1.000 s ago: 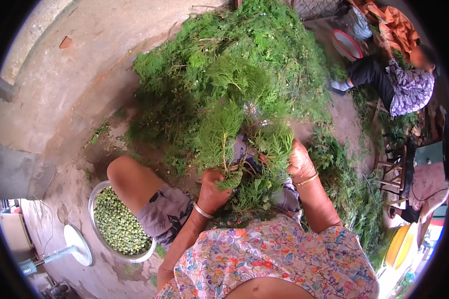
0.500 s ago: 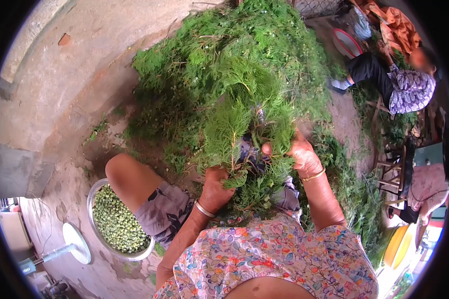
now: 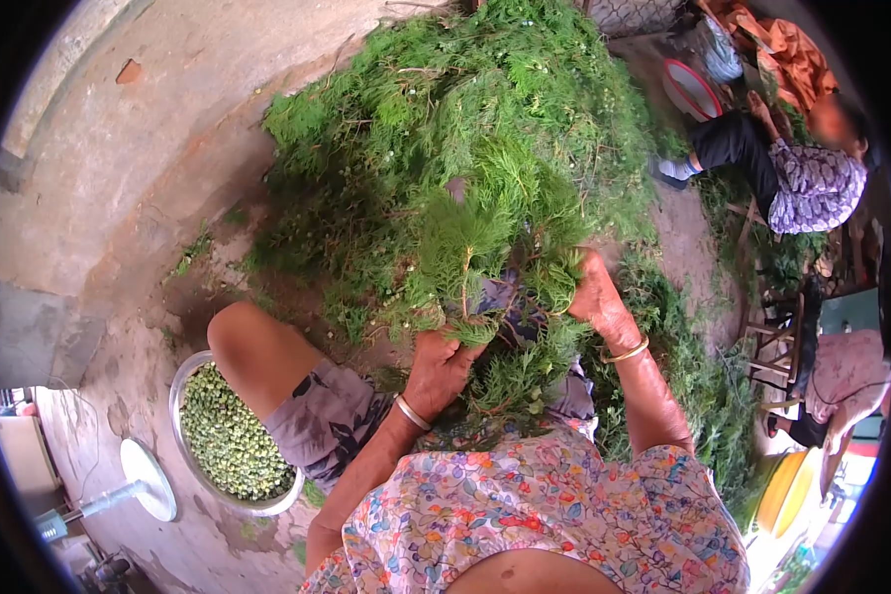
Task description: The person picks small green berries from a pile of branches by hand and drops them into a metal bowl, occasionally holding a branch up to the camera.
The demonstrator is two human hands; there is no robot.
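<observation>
A leafy evergreen branch (image 3: 470, 233) with flat, feathery sprays is held up over my lap. My left hand (image 3: 442, 370), with a silver bangle at the wrist, is closed around the lower part of it. On the other side, my right hand (image 3: 596, 295), wearing a gold bangle, has its fingers curled on the greenery; its fingertips are partly hidden by leaves. More sprigs (image 3: 515, 371) lie across my lap between the two wrists. Beyond them rises a large heap of cut evergreen branches (image 3: 386, 129).
Beside my left knee stands a metal basin (image 3: 180, 416) full of small green cones (image 3: 233, 431). A white fan (image 3: 148, 480) is at lower left. A seated person (image 3: 812, 183) works at upper right near a red-rimmed basin (image 3: 691, 89). Another person's arm (image 3: 851, 401) shows at right.
My left hand has moved slightly right and the raised branch has shifted and lowered a little. The right hand's fingers have turned and curled inward.
</observation>
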